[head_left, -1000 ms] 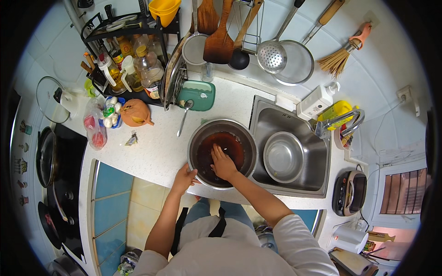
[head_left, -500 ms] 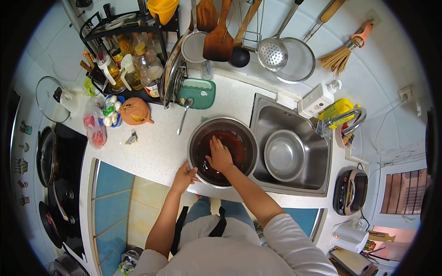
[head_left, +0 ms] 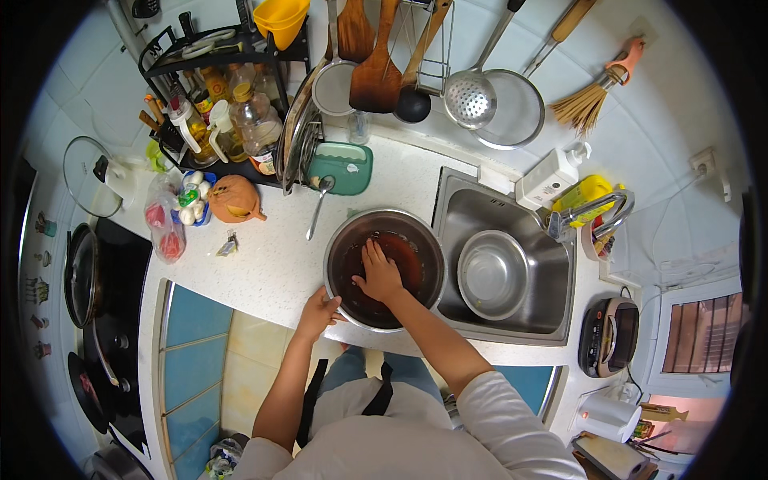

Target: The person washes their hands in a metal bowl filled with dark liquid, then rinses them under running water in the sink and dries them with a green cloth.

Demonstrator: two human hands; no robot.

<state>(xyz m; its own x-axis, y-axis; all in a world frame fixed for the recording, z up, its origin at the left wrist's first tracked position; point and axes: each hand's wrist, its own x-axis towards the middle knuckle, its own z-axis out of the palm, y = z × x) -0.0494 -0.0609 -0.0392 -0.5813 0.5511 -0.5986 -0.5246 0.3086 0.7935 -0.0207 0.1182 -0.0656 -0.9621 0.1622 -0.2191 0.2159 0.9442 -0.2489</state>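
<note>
A large steel basin [head_left: 436, 298] sits on the white counter just left of the sink, with reddish-brown liquid [head_left: 406, 254] inside. What lies beneath the liquid is too dark to tell. My left hand [head_left: 318, 313] grips the basin's rim at the near left side. My right hand [head_left: 378, 273] reaches into the basin with its fingers stretched out near the liquid's surface, and I see nothing held in it.
A smaller metal bowl [head_left: 494, 274] stands in the sink [head_left: 448, 200]. Left of the basin lie a spoon [head_left: 321, 206] on a green tray [head_left: 354, 166], a cut pumpkin [head_left: 235, 199] and bagged food [head_left: 166, 224]. Bottles crowd the rack behind; utensils hang on the wall.
My right hand has shifted slightly within the basin, its thumb a little farther left. My left hand stays on the rim. The whole view has moved slightly.
</note>
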